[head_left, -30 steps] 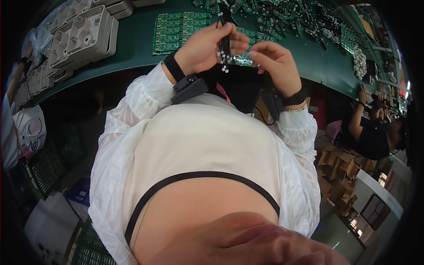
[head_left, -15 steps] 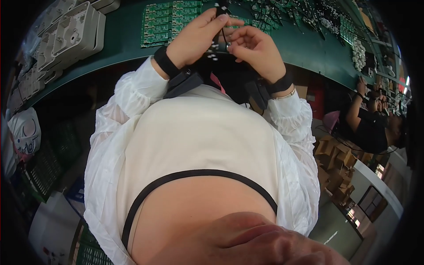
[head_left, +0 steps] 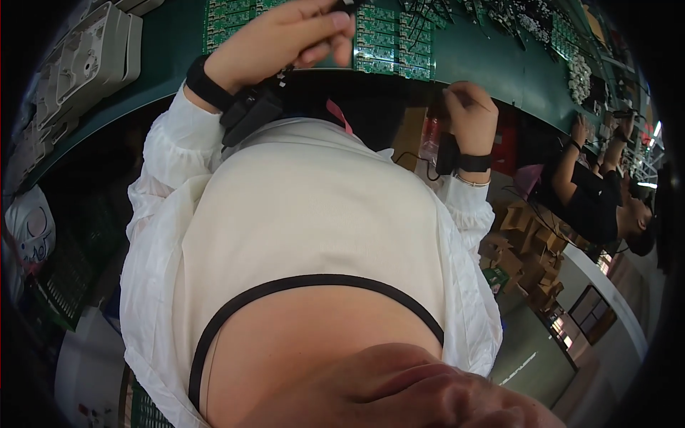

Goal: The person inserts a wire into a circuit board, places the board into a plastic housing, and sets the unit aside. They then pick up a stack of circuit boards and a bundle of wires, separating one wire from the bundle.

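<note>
My left hand (head_left: 303, 36) is over the bench edge at the top of the view, closed around a bundle of black cables (head_left: 348, 6). Small white connector ends (head_left: 282, 77) hang out below that hand, near the wrist. Off to the right, my right hand (head_left: 472, 114) is raised in front of the bench edge with its fingers curled in toward the thumb. What it pinches, if anything, is too small to make out. Green circuit boards (head_left: 394, 43) lie in rows on the bench between and beyond my hands.
Pale plastic housings (head_left: 93, 60) are stacked on the green bench (head_left: 474, 64) at the left. More black cables (head_left: 492, 18) and white connectors (head_left: 579, 80) lie at the far right. A co-worker in black (head_left: 589, 196) sits on the right, near cardboard boxes (head_left: 528, 250).
My hands were close together at the cable bundle and are now apart. The left hand moved left and farther away with the cables; the right hand moved right and nearer to me.
</note>
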### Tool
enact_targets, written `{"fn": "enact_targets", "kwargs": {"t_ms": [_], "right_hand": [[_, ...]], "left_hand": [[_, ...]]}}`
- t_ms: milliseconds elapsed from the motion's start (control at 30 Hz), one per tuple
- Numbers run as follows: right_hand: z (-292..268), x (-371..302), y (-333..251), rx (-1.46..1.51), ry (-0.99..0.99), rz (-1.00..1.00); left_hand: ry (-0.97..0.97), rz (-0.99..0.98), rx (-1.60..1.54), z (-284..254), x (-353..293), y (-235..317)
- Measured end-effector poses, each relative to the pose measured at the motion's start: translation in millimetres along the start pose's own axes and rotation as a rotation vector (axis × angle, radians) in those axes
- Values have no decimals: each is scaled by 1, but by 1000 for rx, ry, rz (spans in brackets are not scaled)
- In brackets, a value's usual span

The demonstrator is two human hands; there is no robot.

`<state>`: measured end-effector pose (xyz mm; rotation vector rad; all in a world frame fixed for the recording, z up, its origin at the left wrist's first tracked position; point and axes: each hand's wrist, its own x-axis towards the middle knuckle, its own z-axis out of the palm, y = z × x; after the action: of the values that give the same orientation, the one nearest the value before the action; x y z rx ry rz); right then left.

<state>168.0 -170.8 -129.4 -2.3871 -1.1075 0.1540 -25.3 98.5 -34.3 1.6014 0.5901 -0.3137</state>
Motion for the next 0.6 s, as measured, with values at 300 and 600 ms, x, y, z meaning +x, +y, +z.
{"fn": "enact_targets", "kwargs": {"t_ms": [300,600], "right_hand": [[31,25,-23,295,-50,-214],[33,35,-21,115,-73,-405]], "left_hand": [[-411,282,-1082,20,56,-104],[-161,100,-1131,35,76,-94]]}}
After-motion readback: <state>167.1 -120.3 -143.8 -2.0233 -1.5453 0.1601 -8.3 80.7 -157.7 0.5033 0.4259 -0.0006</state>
